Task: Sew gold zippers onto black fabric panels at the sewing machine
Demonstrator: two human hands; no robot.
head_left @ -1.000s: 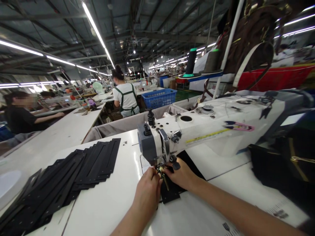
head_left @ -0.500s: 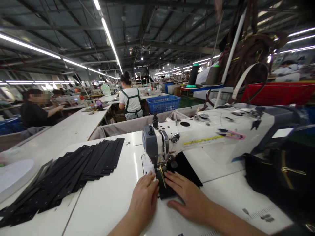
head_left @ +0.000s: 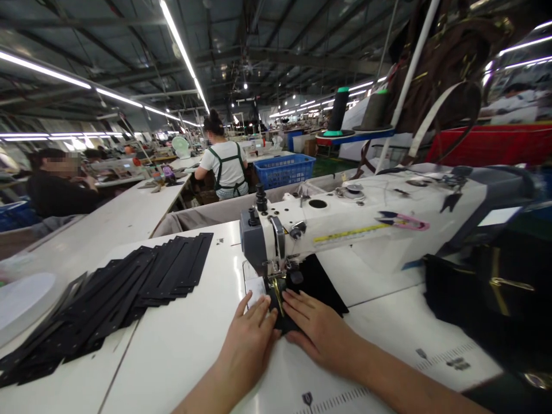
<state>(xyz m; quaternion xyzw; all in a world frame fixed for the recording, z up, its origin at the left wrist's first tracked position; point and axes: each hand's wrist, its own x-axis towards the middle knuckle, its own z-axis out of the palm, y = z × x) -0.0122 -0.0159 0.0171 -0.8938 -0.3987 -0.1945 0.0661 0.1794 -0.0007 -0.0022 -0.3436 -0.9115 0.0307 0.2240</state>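
A black fabric piece with a gold-coloured zipper lies under the needle area of a white and grey sewing machine. On the left edge of this piece rests my left hand, fingers stretched out and slightly apart, by the metal plate. My right hand lies flat on the fabric just right of the zipper, its fingers extended toward the presser foot. Part of the fabric is hidden beneath my fingers and the machine head.
Overlapping black strips with slots lie at left, beside a white round object. Pink-handled thread snips rest on the machine arm. More black fabric with a gold zipper sits at right. Beyond are a blue basket and two people.
The whole view has shifted a little. The fabric has slid slightly farther under the machine, with both hands following it. My left fingers have spread apart somewhat.
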